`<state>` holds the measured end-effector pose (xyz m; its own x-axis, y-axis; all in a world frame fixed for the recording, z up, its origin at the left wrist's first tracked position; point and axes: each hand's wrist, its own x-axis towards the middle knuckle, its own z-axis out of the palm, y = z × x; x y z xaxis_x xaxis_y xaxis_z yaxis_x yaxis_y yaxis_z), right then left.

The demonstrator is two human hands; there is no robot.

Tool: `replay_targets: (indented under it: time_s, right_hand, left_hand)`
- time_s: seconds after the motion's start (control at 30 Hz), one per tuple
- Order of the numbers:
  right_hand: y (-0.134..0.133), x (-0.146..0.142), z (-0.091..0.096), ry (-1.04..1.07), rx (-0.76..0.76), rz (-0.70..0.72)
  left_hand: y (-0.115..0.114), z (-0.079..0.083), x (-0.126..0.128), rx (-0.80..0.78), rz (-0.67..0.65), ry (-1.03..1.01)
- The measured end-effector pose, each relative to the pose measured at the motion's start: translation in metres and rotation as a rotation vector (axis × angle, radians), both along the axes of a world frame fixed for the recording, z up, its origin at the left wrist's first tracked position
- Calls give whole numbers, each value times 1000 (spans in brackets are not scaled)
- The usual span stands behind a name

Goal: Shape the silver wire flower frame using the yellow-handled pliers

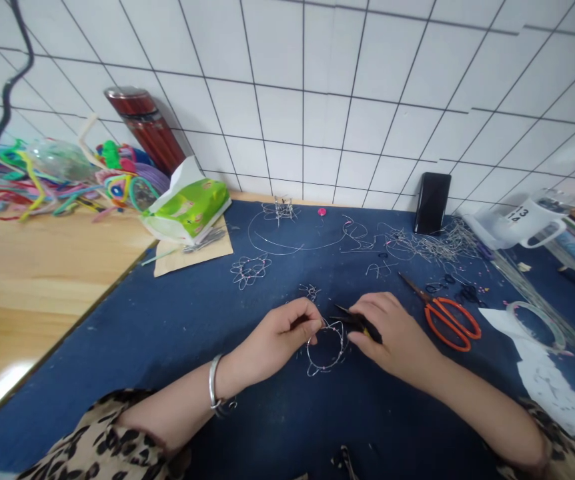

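Note:
My left hand [280,337] pinches the upper left edge of a small beaded wire crown [325,350] that rests on the blue cloth [177,320]. My right hand [392,330] is closed round black-handled pliers [360,323], whose tips point left at the top of the crown. Both hands sit close together at the centre of the cloth. A silver bangle is on my left wrist.
Orange scissors [450,320] lie right of my right hand. Wire flowers [250,270], a wire ring and loose wire pieces [432,247] lie farther back. A black phone [431,203] leans on the tiled wall. A tissue pack [190,210], pipe cleaners and a red flask [142,127] stand at left; a measuring cup [527,223] at right.

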<state>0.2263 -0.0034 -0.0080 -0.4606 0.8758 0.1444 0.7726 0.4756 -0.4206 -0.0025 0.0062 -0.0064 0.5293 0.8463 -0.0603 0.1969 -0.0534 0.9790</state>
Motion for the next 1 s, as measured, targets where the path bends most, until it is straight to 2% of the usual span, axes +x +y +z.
replay_targets:
  time_s: [0.07,0.13,0.3,0.4,0.53,0.67,0.73,0.83,1.0]
  right_hand:
    - [4,11,-2,-263,96,-5]
    - [5,18,-5,-420,117,12]
    - [7,16,-13,-624,215,57]
    - [16,17,-20,-605,221,58]
    - [30,26,-23,-404,136,-8]
    - [26,30,-13,-202,28,-76]
    - [20,27,-5,-165,40,-27]
    - [11,20,4,-216,158,100]
    - [6,9,7,-402,263,120]
  left_hand:
    - [1,2,-3,3,18,-5]
    - [2,3,-5,4,33,-7]
    - [6,4,-7,-7,57,-33]
    - [7,4,-7,-17,57,-33]
    - [8,1,-8,-18,55,-18]
    - [7,0,-8,5,58,10]
    - [6,1,-7,35,52,48]
    - [4,3,-5,104,41,112]
    - [1,3,-3,176,8,142]
